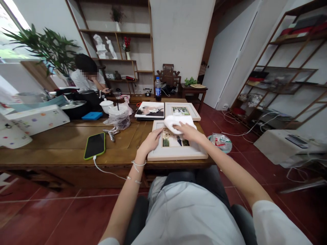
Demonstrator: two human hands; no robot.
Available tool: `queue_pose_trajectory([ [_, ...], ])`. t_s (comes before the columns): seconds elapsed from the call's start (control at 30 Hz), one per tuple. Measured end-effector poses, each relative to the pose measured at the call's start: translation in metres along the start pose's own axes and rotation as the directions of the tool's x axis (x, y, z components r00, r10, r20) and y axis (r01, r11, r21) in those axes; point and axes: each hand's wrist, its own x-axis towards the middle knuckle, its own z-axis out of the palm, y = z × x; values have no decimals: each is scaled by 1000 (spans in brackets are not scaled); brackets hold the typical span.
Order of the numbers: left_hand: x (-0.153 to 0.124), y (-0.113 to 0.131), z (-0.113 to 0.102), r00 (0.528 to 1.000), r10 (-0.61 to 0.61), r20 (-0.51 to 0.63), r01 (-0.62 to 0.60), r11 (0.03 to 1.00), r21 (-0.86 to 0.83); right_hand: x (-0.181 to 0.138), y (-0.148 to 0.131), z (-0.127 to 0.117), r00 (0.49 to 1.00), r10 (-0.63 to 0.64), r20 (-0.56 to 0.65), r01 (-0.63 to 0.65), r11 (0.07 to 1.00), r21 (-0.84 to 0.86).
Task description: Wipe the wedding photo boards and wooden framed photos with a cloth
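A pale wooden picture frame with a white mat and a photo lies flat at the table's front right edge. My left hand rests on its left side, fingers stretched out over the border. My right hand presses a folded white cloth onto the upper part of the frame, fingers bent over the fabric. Cloth and hand cover part of the photo. Just behind lies a second framed photo, and to its left a stack topped by a photo print.
On the wooden table are a charging phone, a small metal object, a bagged plastic cup, a blue box and a bottle. A person sits across at left. A bagged bin stands right.
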Motion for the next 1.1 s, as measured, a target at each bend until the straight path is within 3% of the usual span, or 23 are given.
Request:
queue_pose_trajectory([
  [0.13, 0, -6, 2, 996, -32, -81, 32, 999, -2, 37, 8, -10, 993, 69, -99, -71, 997, -18],
  [0.27, 2, -8, 3, 965, -71, -254, 55, 996, -71, 51, -24, -2, 999, -8, 52, 10, 1000, -28],
  [0.4, 3, -6, 1, 927, -165, -338, 109, 978, -179, 25, -63, 7, 991, -111, 71, 115, 992, -55],
  [0.5, 2, -5, -1, 885, -308, -350, 199, 928, -314, -13, -73, 3, 966, -228, 121, 233, 972, -28],
  [0.63, 0, -8, -5, 804, -538, -253, 353, 775, -525, -65, -62, -15, 917, -369, 151, 367, 929, 45],
  [0.8, 2, -16, -8, 712, -701, 47, 474, 430, -768, -94, -28, -28, 967, -199, 159, 185, 978, 101],
  [0.9, 4, -19, -11, 688, -707, 164, 481, 274, -833, -79, -21, -21, 996, -81, 40, 78, 994, 81],
  [0.97, 5, -18, -14, 687, -692, 223, 478, 199, -855, -57, -29, -12, 995, -74, -60, 78, 995, 62],
  [1.03, 5, -14, -16, 700, -660, 274, 476, 145, -867, -31, -45, -3, 978, -158, -137, 166, 985, 47],
  [1.1, 6, -9, -17, 718, -630, 294, 471, 130, -873, -12, -64, 4, 954, -280, -104, 286, 957, 49],
])
